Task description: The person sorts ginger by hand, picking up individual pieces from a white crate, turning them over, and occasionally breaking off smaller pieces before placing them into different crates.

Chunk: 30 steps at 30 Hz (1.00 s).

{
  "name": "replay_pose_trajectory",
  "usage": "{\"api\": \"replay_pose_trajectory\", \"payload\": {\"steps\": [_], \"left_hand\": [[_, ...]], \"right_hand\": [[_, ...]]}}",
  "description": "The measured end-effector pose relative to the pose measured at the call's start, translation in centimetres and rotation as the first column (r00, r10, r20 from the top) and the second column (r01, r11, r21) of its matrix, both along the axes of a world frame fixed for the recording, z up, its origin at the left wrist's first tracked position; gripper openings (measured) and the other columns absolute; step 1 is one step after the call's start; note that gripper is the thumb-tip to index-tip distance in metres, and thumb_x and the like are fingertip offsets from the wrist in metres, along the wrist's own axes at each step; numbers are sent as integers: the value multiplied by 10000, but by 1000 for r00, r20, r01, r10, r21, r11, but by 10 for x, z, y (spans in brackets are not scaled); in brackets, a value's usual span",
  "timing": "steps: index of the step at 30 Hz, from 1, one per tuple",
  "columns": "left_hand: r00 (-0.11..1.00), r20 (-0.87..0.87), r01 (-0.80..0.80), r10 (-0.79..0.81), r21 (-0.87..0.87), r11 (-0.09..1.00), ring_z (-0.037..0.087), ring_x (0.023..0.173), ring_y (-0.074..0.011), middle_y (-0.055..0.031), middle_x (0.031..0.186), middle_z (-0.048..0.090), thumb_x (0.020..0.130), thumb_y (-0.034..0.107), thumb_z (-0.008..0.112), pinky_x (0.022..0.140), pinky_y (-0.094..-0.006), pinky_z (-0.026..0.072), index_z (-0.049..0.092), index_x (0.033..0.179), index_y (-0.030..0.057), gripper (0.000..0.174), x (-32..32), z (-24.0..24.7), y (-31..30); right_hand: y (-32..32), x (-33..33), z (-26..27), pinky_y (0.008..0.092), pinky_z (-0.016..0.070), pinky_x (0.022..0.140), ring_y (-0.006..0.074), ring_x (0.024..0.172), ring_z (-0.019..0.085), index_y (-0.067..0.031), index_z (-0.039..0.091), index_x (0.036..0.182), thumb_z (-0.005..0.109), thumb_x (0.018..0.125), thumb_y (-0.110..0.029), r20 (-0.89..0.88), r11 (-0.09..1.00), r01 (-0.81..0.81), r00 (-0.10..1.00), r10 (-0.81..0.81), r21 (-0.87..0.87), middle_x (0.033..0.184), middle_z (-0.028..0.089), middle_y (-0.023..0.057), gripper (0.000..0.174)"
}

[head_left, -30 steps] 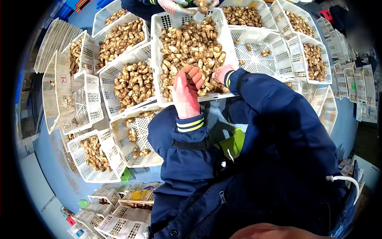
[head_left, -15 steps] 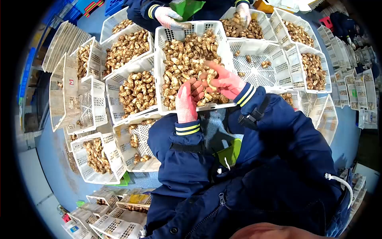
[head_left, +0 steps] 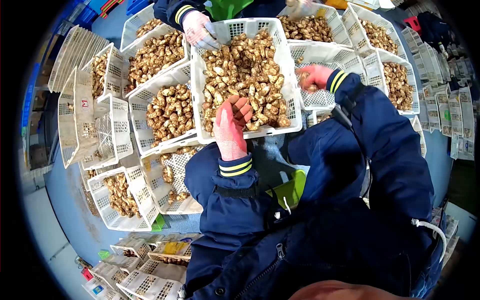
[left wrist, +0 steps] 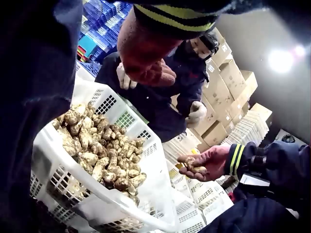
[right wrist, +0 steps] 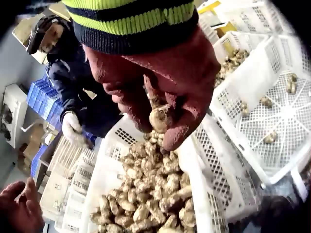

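My right hand, in a reddish coated glove, is over the sparsely filled right crate. It pinches a brown-and-white mushroom between thumb and fingers; the left wrist view also shows mushrooms at its fingertips. My gloved left hand hovers at the near edge of the big white crate, palm up, fingers loosely bent, holding nothing visible. Heaped mushrooms fill that crate.
Across the big crate, another person's white-gloved hand reaches its far left corner. White crates of mushrooms stand on both sides, among them a left one and a far right one. A few loose mushrooms lie in the right crate.
My right hand took a mushroom from the big crate, brought it near the left hand, then moved right over the neighbouring crate. The left hand stayed nearly in place. The other person's hands shifted.
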<state>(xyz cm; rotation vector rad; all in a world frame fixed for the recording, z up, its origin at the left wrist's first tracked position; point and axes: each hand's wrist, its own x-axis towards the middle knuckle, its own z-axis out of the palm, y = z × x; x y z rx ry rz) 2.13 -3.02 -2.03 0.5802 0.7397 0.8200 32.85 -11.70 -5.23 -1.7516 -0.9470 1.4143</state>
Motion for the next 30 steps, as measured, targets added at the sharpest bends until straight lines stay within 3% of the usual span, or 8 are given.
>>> {"api": "replay_pose_trajectory", "payload": {"steps": [2, 4, 6, 9, 12, 17, 23, 30], "left_hand": [[1000, -10, -2, 2, 6, 1000, 590, 793, -190, -139, 944, 590, 899, 289, 454, 709, -296, 497, 496, 1096, -33, 379, 0, -1, 1], [1000, -14, -3, 3, -4, 1000, 589, 797, -190, -139, 948, 589, 899, 286, 455, 714, -296, 496, 496, 1094, -34, 377, -1, 1, 0], [1000, -2, -7, 7, 3, 1000, 588, 797, -190, -140, 951, 588, 900, 288, 455, 715, -297, 496, 494, 1095, -36, 380, -1, -1, 2], [1000, 17, -12, 12, 9, 1000, 587, 798, -191, -143, 955, 586, 901, 289, 454, 714, -297, 494, 491, 1097, -39, 384, 0, -1, 1], [1000, -2, -4, 4, 9, 1000, 572, 802, -190, -121, 952, 576, 900, 301, 444, 726, -311, 485, 490, 1094, -19, 377, -2, 4, 1], [1000, -18, -11, 11, -5, 1000, 582, 804, -200, -146, 982, 581, 905, 289, 436, 717, -312, 489, 486, 1101, -29, 377, -2, 5, 3], [996, -84, 36, -33, 35, 999, 579, 808, -193, -137, 974, 582, 890, 306, 461, 712, -298, 488, 489, 1098, -19, 387, -1, -2, 0], [876, -106, 442, -471, -216, 870, 590, 796, -187, -129, 988, 600, 886, 443, 420, 681, -299, 488, 492, 1110, 1, 500, 11, -3, -12]], "right_hand": [[16, 71, -29, 272, 487, 580, 153, 663, 552, -16, 551, 1031, 586, 726, -26, -511, 934, 356, 810, -288, 38, 745, 564, 71, 307], [21, 158, -77, 293, 485, 596, 173, 632, 545, -36, 567, 943, 601, 756, -114, 358, 826, 259, 807, -470, 500, 675, 523, 61, 205], [41, 84, -8, 302, 491, 605, 182, 661, 565, -41, 563, 969, 605, 769, -160, -174, 447, 888, 460, -871, 110, 682, 543, 69, 237], [53, 11, -15, 257, 504, 573, 121, 729, 587, -84, 534, 1130, 568, 792, -193, 180, 955, 294, 938, -297, 44, 879, 633, 92, 357], [63, -65, -24, 344, 425, 867, 263, 982, 559, -140, 483, 1209, 526, 756, -368, 652, 855, -422, 564, 507, -300, 1085, 577, 151, 509], [71, -108, -77, 446, 459, 744, 230, 1014, 551, -84, 531, 1063, 424, 840, -154, 740, 692, -404, 54, 670, -598, 1013, 606, 90, 257], [67, -84, -12, 276, 460, 755, 174, 845, 582, -89, 502, 1176, 585, 791, -200, 263, 978, -196, 950, 171, 75, 995, 601, 84, 409], [30, -121, 48, 216, 420, 661, 95, 726, 499, 17, 459, 1187, 537, 858, -139, -644, 915, 281, 764, -31, 290, 924, 547, 19, 372]]}}
